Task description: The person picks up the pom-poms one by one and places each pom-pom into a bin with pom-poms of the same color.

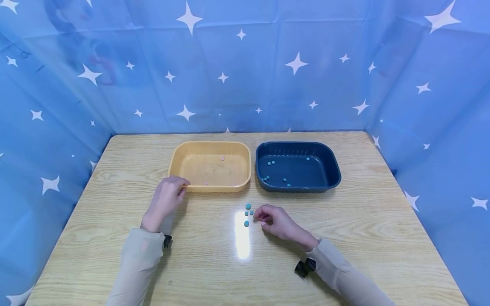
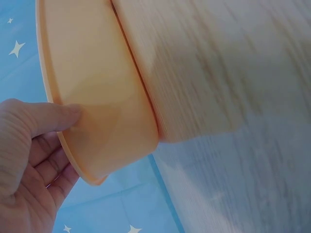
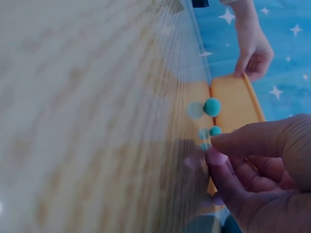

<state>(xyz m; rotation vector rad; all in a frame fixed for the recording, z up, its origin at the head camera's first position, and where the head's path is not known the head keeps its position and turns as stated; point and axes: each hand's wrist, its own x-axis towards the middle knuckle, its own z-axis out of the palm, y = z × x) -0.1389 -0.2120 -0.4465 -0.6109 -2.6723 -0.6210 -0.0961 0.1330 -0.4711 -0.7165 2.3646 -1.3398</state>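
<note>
My left hand (image 1: 168, 193) grips the near-left rim of a pale orange plastic basin (image 1: 218, 188). In the left wrist view the thumb (image 2: 60, 116) presses the basin's outer wall, and the other fingers lie behind the rim. My right hand (image 1: 278, 222), low over the table, pinches a small pink ball (image 3: 216, 156) between thumb and forefinger. Just left of it, several small teal balls lie on the wood, among them a larger teal ball (image 1: 246, 224) and another (image 1: 248, 206). The right palm is hidden in the head view.
To the right of the orange basin stands a dark blue basin (image 1: 298, 189) with several teal balls (image 1: 284, 179) inside. A few pink balls (image 1: 222, 158) lie in the orange one. Both stand on a wooden table (image 1: 95, 238), enclosed by a starry blue curtain (image 1: 245, 93).
</note>
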